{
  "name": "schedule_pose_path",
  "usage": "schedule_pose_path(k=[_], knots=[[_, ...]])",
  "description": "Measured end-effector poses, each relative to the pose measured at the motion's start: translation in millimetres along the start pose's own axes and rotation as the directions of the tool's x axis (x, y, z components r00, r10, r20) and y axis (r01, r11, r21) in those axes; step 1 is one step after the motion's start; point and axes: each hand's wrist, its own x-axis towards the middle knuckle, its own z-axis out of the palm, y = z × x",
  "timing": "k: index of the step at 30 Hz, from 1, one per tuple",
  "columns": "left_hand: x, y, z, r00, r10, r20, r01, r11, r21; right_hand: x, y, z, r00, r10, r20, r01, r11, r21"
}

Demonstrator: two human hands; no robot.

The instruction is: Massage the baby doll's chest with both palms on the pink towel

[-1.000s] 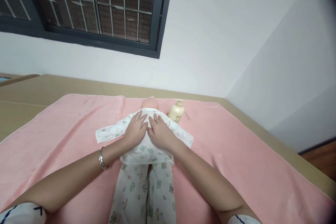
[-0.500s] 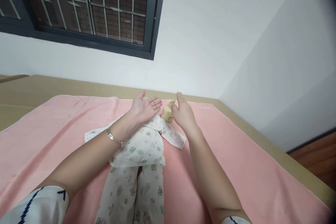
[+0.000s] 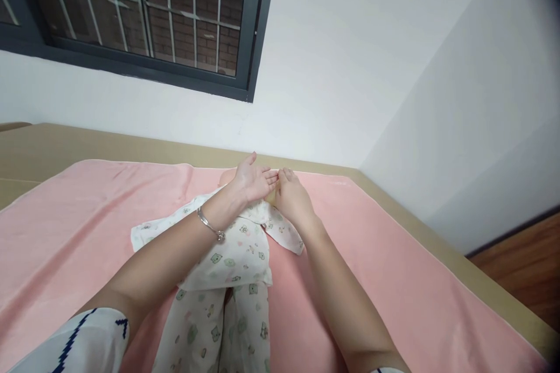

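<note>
My left hand (image 3: pixel 255 182) is palm up with its fingers stretched out, holding nothing, above the collar of a white patterned top (image 3: pixel 238 250). Its fingertips meet my right hand (image 3: pixel 292 195), which is over a pale yellow bottle (image 3: pixel 271 197). Most of the bottle is hidden behind the hands, so whether the right hand grips it or only touches it does not show. Matching patterned trousers (image 3: pixel 247 326) lie below the top, nearer to me. Past my left hand a bit of something skin-toned (image 3: pixel 226 176) peeks out.
A pink cloth (image 3: pixel 371 256) lies under the clothes on a tan surface (image 3: pixel 109 139). Behind stands a white wall (image 3: pixel 328 70) with a dark-framed, barred window (image 3: pixel 251 29) at the upper left. Brown wood (image 3: pixel 520 250) shows at the right.
My left hand has moved right, and its fingertips now meet my right hand. My right hand has shifted slightly left and down, covering more of the bottle. The view has shifted a little.
</note>
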Motion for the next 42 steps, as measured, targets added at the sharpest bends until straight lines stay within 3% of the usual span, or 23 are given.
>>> schedule_pose_path(k=[7,15,21,24,26,28,31,33,36,38,42], knots=[[-16,0,-6.7,0.999,0.001,0.032,0.001,0.998,-0.061,-4,-9,6,1.0,-0.006,0.007,0.007,0.985,-0.173],[-88,-3,-27.9,1.0,-0.016,0.009,0.016,1.0,-0.006,-10,-16,7,0.999,0.021,0.035,-0.011,0.962,-0.274],[-125,1,-41.5,0.996,-0.051,-0.067,0.052,0.998,0.018,-13,-23,4,0.997,0.054,0.054,-0.038,0.966,-0.256],[-133,5,-42.4,0.986,-0.012,-0.167,0.022,0.998,0.057,-9,-22,0,0.99,0.102,0.097,-0.085,0.982,-0.169],[-136,7,-41.5,0.977,0.005,-0.212,0.01,0.998,0.069,-11,-26,-6,0.992,0.107,0.058,-0.103,0.992,-0.079],[-139,7,-39.9,0.977,-0.003,-0.213,0.014,0.999,0.048,-20,-38,-13,0.999,0.046,-0.009,-0.046,0.999,0.027],[-146,4,-36.9,0.993,-0.033,-0.114,0.031,0.999,-0.025,-48,-67,-23,0.983,-0.181,-0.013,0.18,0.964,0.198],[-152,3,-36.1,0.998,-0.045,0.038,0.048,0.995,-0.084,-70,-88,-25,0.931,-0.365,0.004,0.354,0.906,0.232],[-163,2,-37.2,0.974,-0.032,0.224,0.064,0.989,-0.136,-97,-111,-21,0.81,-0.581,-0.074,0.583,0.787,0.201],[-170,2,-37.5,0.969,-0.033,0.244,0.066,0.99,-0.127,-109,-119,-19,0.761,-0.634,-0.135,0.648,0.739,0.184],[-179,-4,-31.7,0.978,-0.015,0.207,0.035,0.995,-0.093,-118,-121,-21,0.733,-0.646,-0.211,0.679,0.711,0.183]])
